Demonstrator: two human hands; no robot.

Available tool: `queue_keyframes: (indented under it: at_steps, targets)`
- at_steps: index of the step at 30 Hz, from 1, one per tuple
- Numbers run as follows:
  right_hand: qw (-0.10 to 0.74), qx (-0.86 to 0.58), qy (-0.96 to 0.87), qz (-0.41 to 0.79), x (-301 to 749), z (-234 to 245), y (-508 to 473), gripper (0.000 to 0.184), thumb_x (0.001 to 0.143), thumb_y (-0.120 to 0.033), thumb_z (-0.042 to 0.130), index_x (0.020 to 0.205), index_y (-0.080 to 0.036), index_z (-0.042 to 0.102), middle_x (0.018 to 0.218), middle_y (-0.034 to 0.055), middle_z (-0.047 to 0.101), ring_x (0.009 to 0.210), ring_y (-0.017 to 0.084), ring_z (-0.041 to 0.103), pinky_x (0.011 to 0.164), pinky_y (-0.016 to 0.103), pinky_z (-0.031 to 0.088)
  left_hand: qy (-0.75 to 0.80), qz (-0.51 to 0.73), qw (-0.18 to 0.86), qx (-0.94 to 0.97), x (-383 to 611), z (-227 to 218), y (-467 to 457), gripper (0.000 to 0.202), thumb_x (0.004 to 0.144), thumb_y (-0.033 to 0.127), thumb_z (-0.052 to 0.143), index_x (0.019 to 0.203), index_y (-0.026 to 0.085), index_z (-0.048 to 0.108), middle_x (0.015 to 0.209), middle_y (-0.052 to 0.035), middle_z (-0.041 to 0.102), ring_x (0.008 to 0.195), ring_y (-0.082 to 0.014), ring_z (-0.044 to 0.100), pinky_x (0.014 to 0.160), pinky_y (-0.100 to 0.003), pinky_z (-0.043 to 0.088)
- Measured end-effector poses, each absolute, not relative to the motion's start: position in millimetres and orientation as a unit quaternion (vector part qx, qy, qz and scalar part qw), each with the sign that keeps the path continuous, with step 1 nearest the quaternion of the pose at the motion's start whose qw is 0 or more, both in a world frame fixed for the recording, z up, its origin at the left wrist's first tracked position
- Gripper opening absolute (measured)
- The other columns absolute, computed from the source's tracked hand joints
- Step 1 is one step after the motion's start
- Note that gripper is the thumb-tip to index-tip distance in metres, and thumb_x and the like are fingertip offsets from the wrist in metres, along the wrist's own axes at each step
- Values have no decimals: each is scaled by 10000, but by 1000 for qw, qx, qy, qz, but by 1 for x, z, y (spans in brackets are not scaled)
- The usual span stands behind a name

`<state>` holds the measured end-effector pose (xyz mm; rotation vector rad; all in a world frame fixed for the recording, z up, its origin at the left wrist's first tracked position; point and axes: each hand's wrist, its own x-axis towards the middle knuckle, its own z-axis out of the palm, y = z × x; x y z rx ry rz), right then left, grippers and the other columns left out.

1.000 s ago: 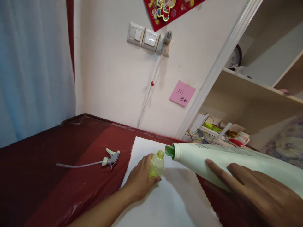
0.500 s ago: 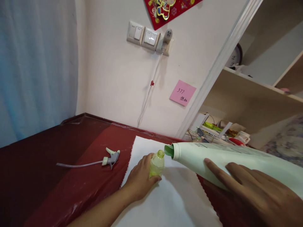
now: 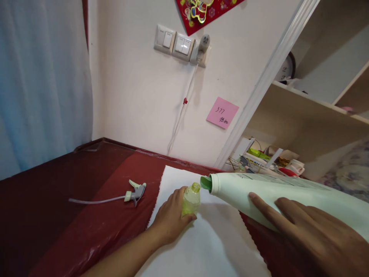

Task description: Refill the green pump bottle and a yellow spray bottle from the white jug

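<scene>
My left hand (image 3: pixel 170 217) is wrapped round a small see-through yellow-green bottle (image 3: pixel 191 200), which stands uncapped on a white cloth (image 3: pixel 213 238). Some yellowish liquid seems to sit in its lower part. My right hand (image 3: pixel 311 231) grips a large pale green jug (image 3: pixel 276 192) that lies tilted almost level in the air. Its green pouring spout (image 3: pixel 205 183) is just right of the small bottle's mouth, close to it. Whether liquid is flowing I cannot tell. Left of the cloth, a grey and pale green spray trigger head (image 3: pixel 135 193) with a long tube lies on the table.
A dark red table (image 3: pixel 95 181) with a plastic cover meets the wall. A blue curtain (image 3: pixel 46 84) hangs at left. Switches (image 3: pixel 174 45), a plugged-in cable (image 3: pixel 184 102) and a pink note (image 3: pixel 222 112) are on the wall. Shelves (image 3: pixel 314 100) with clutter stand at right.
Both hands, the small bottle and the jug hold nearly the same places. The view has shifted only very slightly.
</scene>
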<state>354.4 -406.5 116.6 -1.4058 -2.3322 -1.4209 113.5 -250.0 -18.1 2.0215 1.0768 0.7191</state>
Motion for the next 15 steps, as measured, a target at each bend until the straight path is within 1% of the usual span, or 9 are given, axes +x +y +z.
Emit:
queue_keyframes:
  at_steps: [7,11,15]
  targets:
    - [46,-455,-757,-467,349,119,-404,411,1064,-277,295,1379,-167,535,850,60,670,658,203,605,646,366,417,413,286,363,785,114,-20,-250,726,784,299,640,1458,218,383,1412,-119,538,1297,-341,497,1050,-466,399]
    - [51,-441,-757,-480,341,126,-400,381,1067,-279,300,1287,-142,579,784,58,680,597,186,635,585,333,447,412,287,365,784,114,-19,-250,735,781,295,638,1463,203,378,1422,-128,532,1310,-341,488,1062,-463,392]
    - [55,-436,-754,-489,337,129,-397,379,1069,-279,262,1219,-153,586,722,47,688,530,180,661,496,306,482,412,286,365,784,114,-19,-249,748,780,288,637,1472,209,365,1435,-125,525,1313,-331,489,1059,-450,393]
